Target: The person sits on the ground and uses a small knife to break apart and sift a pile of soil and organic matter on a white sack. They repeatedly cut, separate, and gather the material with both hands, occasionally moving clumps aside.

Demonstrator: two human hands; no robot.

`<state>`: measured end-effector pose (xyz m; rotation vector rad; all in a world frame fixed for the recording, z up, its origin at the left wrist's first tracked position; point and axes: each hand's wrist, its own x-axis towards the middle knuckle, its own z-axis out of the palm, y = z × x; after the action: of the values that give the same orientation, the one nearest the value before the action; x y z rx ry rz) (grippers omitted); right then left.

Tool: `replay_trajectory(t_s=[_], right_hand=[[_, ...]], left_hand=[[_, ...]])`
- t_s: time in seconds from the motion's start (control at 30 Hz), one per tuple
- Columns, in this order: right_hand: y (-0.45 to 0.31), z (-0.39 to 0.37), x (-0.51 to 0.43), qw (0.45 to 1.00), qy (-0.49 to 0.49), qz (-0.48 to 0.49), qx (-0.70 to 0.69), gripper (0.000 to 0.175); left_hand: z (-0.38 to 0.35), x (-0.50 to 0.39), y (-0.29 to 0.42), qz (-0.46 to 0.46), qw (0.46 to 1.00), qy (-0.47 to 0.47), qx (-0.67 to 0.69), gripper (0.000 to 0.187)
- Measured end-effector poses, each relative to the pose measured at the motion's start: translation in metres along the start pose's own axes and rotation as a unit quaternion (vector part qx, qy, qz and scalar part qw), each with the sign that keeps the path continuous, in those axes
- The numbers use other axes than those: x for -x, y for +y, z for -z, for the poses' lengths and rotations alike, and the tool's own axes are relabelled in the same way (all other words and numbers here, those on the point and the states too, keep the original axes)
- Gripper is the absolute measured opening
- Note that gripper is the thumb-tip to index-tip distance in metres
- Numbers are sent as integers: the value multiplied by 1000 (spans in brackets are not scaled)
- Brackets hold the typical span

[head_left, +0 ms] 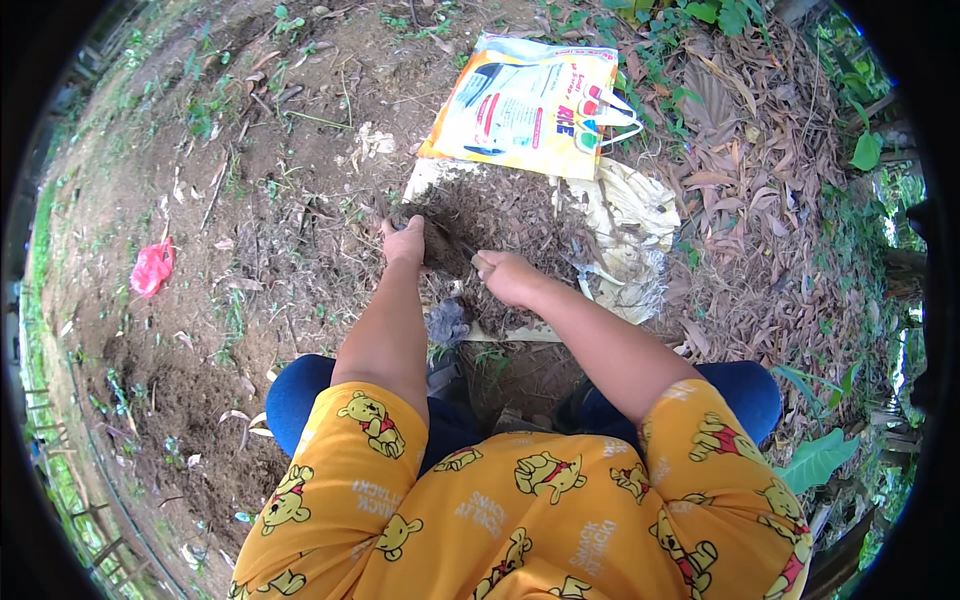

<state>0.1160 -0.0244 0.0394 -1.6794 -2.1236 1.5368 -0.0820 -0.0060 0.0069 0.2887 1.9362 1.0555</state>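
My right hand (pixel 508 277) grips the pale handle of a tool whose dark end points up and left into dark soil. My left hand (pixel 405 241) is at the left side of a dark clump of soil (pixel 444 251), thumb on top; its fingers are partly hidden, and whether it grips the clump or a container is unclear. Loose soil mixed with dry leaves (pixel 517 217) lies in front of me on a worn, cream-coloured sack (pixel 634 214). A grey crumpled lump (pixel 448 322) rests at the sack's near left edge.
A yellow and white printed rice bag (pixel 517 105) with white handles lies flat beyond the soil. A pink plastic bag (pixel 152 268) is on the ground at left. Dry leaves (pixel 750 217) cover the ground at right, and a broad green leaf (pixel 817 461) stands near my right knee.
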Motion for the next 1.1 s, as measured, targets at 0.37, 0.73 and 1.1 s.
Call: replay_trajectory(t_s=[0.37,0.73,1.1], right_hand=[[-14,14,58,997,-37,60,-16,49],[-25,9,16,998,-30,-11,-54,48],[-26,27,66,997,20,63,35,46]], left_hand=[[13,1,-2,22,1000,13,13,87],[13,-1,-2,9,999,33,23,83],[-3,-36,-31,-121,977,46,170,83]])
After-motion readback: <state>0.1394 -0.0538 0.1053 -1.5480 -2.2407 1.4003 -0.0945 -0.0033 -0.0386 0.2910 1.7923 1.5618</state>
